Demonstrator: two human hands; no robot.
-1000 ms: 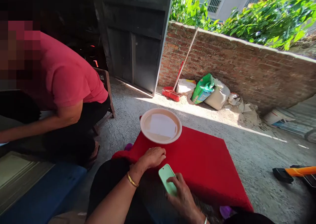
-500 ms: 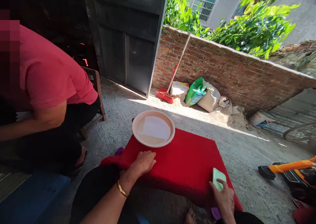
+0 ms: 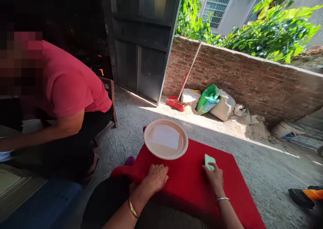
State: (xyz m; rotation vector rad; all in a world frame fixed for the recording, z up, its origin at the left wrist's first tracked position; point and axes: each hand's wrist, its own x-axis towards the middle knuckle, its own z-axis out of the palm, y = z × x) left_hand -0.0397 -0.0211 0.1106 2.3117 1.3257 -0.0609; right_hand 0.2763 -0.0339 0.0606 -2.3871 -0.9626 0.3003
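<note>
A cream-coloured round basin (image 3: 148, 146) stands at the far left end of a table under a red cloth (image 3: 186, 185). Clear liquid seems to fill it, with a bright white patch on its surface. My left hand (image 3: 157, 178) rests on the cloth just in front of the basin, fingers curled in, nothing visible in them. To the right, my right hand (image 3: 215, 179) grips a pale green, flat, round-cornered slab (image 3: 209, 159) shaped like a phone, thumb and fingers at its near end. The slab is at the cloth; whether it touches is unclear.
At the left a person in a pink shirt (image 3: 73, 84) sits bent forward. A dark door (image 3: 141, 54), a red broom (image 3: 175, 103), a green sack (image 3: 208, 99) and a pale sack (image 3: 223, 106) lie beyond. An orange-and-black object (image 3: 302, 197) is at right.
My right hand has moved left and farther over the table with the green slab, closer to the basin. My left hand stays by the basin. The view has swung slightly left.
</note>
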